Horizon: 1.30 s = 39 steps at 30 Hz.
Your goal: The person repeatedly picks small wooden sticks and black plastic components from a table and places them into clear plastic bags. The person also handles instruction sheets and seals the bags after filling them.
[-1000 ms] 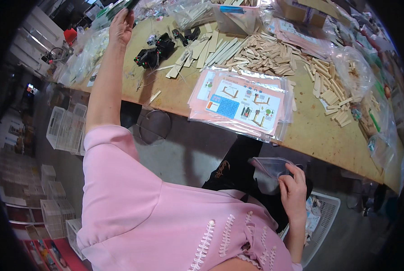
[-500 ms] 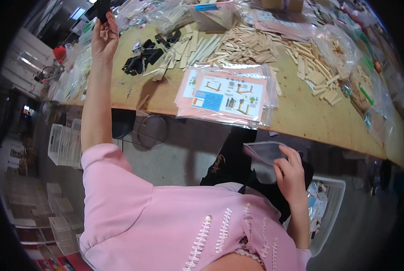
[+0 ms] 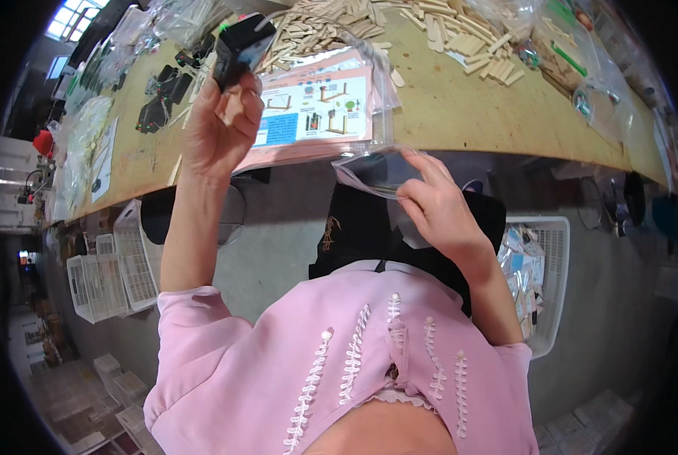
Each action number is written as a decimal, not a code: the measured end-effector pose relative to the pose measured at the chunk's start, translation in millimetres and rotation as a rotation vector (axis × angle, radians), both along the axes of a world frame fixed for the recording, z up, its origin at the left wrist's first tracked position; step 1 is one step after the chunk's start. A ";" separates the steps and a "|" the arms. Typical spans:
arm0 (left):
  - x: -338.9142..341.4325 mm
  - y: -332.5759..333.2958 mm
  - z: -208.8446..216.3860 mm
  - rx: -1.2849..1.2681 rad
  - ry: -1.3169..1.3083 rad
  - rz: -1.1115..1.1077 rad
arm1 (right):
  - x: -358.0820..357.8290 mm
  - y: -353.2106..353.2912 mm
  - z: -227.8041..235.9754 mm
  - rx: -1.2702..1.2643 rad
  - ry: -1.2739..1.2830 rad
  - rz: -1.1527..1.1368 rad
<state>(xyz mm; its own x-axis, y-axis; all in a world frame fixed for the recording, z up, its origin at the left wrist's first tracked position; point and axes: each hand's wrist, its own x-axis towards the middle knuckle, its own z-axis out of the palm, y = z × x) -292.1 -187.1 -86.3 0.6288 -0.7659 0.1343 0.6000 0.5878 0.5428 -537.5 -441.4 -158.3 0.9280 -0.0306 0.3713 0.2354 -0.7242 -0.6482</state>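
My left hand [image 3: 225, 125] is raised over the table's front edge, closed on a black battery case [image 3: 236, 53] held upright between thumb and fingers. A pale cord shows at its top, and the case resembles the black cases on the table. Lower and to the right, my right hand [image 3: 439, 199] pinches the edge of a clear plastic bag [image 3: 369, 173]. The bag's mouth gapes, and it hangs above my lap just off the table edge. Behind both hands lies a clear-wrapped stack of pink printed instruction sheets [image 3: 327, 114], partly covered by my left hand.
Black cases with wires [image 3: 160, 98] lie at the table's left. Wooden sticks [image 3: 339, 23] are heaped at the back, with more wood pieces [image 3: 468, 42] to the right. A white basket [image 3: 555, 265] of filled bags stands at my right; white crates [image 3: 103, 277] stand at left.
My left hand has come back from the far left of the table toward me, bringing the black battery case. My right hand has lifted the bag slightly toward the table. The view has shifted.
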 end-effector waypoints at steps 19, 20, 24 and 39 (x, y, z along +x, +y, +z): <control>-33.6 0.0 -21.3 0.513 -0.466 -0.156 | -2.8 -5.0 -13.8 -0.010 -0.002 -0.061; -34.6 -0.9 -18.6 0.617 -0.523 -0.126 | -2.8 -4.9 -13.7 -0.027 -0.005 -0.060; -47.6 -15.9 -16.1 0.906 -0.753 0.092 | -2.2 1.3 -7.0 -0.089 -0.008 -0.030; 124.9 -13.1 -51.4 1.491 -1.467 0.791 | -12.3 11.3 1.4 -0.161 -0.037 -0.054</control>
<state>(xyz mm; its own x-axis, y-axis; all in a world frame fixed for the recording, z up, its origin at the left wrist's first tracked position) -167.2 -200.3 -137.7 0.8007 -0.4511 0.3942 -0.5914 -0.6999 0.4005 -549.8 -430.1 -156.9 0.9122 -0.0171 0.4093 0.2153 -0.8301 -0.5144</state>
